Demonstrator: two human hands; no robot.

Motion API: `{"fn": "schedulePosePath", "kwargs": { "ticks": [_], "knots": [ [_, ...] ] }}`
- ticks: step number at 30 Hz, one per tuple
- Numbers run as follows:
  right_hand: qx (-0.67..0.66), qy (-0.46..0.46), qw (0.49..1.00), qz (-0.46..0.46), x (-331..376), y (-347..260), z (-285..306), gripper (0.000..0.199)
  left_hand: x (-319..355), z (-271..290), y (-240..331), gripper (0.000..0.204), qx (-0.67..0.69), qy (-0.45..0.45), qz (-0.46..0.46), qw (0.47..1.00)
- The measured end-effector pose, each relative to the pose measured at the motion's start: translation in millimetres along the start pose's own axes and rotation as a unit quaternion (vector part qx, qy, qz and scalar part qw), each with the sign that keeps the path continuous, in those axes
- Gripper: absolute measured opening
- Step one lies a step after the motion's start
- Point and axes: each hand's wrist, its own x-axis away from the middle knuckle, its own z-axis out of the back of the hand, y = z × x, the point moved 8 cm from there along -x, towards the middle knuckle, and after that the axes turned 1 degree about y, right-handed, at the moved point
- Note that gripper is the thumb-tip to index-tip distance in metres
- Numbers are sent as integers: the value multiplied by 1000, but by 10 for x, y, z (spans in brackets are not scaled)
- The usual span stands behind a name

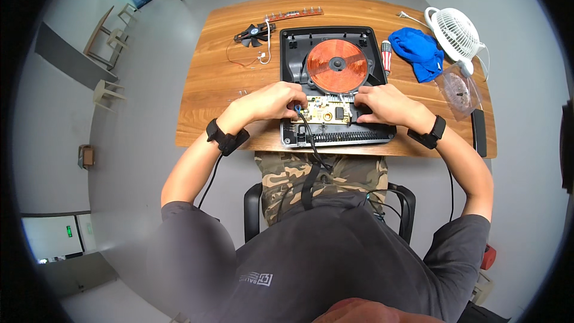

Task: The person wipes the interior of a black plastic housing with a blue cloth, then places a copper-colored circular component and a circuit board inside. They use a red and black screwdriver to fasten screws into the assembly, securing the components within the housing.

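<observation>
Shirt (353, 251) nearest, left hand (280, 101) and right hand (385, 106) seemingly touch circuit board (320, 109) edges.

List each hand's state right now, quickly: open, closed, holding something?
Left hand: fingers curled at the pale-yellow circuit board's left end; grip cannot be told.
Right hand: at the board's right end; grip cannot be told.

Tabletop (197, 104) free along left; screwdriver (387, 57), blue cloth (417, 51) obstruct casing's (292, 58) right.
</observation>
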Motion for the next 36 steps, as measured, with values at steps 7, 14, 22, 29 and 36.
{"fn": "schedulePosePath", "kwargs": {
  "ticks": [7, 14, 22, 29, 36],
  "knots": [
    [33, 25, 998, 39, 25, -84, -192, 40, 69, -44, 99, 21, -54, 34, -51, 997],
    [8, 37, 999, 20, 116, -114, -38, 32, 90, 16, 174, 18, -48, 64, -45, 996],
    [12, 38, 999, -25, 240, -24, 3, 30, -83, -72, 207, 18, -55, 74, -66, 994],
    [28, 39, 998, -33, 212, 46, -50, 30, -203, -119, 141, 25, -55, 55, -62, 995],
    [44, 26, 998, -43, 236, 47, -58, 31, -227, -116, 92, 27, -65, 77, -60, 993]
  ]
}}
